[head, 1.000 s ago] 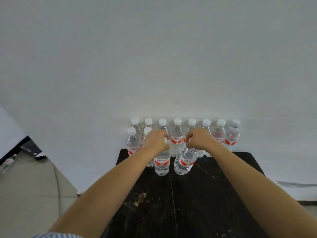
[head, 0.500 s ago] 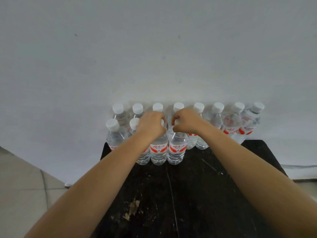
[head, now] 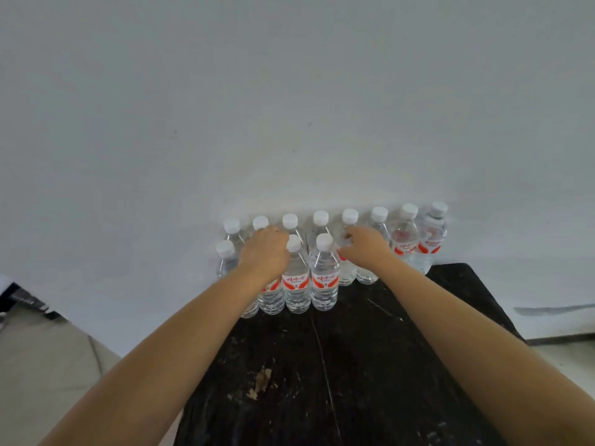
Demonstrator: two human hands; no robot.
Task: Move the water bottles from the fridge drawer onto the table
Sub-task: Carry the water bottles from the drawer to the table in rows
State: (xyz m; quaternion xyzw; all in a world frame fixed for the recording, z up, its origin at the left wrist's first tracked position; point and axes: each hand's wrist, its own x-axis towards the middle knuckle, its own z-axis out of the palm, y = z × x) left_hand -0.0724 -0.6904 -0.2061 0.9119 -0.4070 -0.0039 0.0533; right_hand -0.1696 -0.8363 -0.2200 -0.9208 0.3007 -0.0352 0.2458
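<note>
Several clear water bottles with white caps and red labels stand on the far end of the black table (head: 370, 365), against the white wall. A back row (head: 402, 233) runs along the wall, and a shorter front row stands before it. Two front bottles (head: 296, 281) (head: 324, 278) stand upright between my hands with their caps uncovered. My left hand (head: 265, 252) hovers just left of them, over another front bottle (head: 272, 297) whose cap it hides. My right hand (head: 365, 246) is just right of them, fingertips by a back-row bottle's neck. Neither hand grips a bottle. No fridge drawer is in view.
The table's near half is bare, scuffed black wood with a pale chip (head: 260, 381). Its left edge drops to a tiled floor (head: 48, 365). A dark object (head: 22, 300) lies at the far left by the wall.
Both hands set their bottles down side by side in the front row and came off the caps, the left sliding left and the right sliding right. The camera view shifted.
</note>
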